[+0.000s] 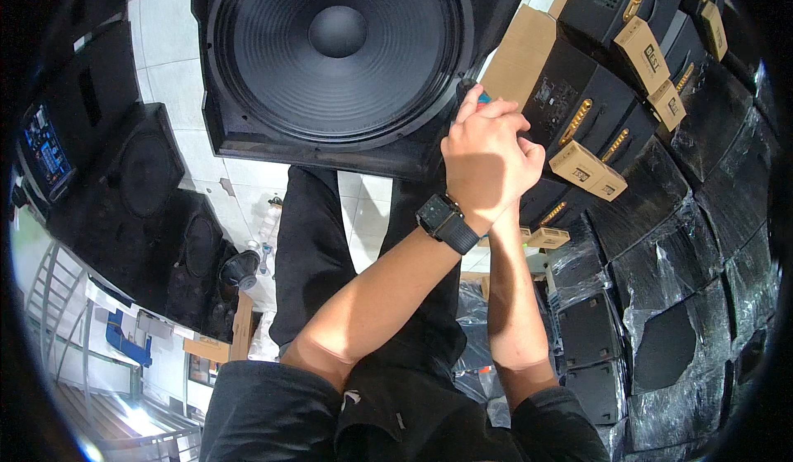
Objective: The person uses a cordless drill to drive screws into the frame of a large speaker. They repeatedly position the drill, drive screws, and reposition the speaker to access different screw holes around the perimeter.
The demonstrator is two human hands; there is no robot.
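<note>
A large black loudspeaker cabinet [248, 145] lies in front of me with its big round woofer cone [281, 66] facing up. At the cabinet's near right corner, my left hand [487, 152] reaches across, a black watch [442, 217] on its wrist. Its fingers are curled, and a small teal piece [484, 97] shows by the fingertips; what it belongs to is hidden. My right hand [533, 158] is pressed up against the left from the right side, mostly covered by it. Its visible fingers are bent closed, and I cannot make out what they grip.
Black amplifier-like boxes with gold handles [576, 122] and small cardboard boxes [643, 53] line the right. Film-wrapped black cabinets [652, 214] are stacked beyond. Left are more speaker cabinets [149, 169], a loose speaker driver [239, 270] and a lit screen [48, 152].
</note>
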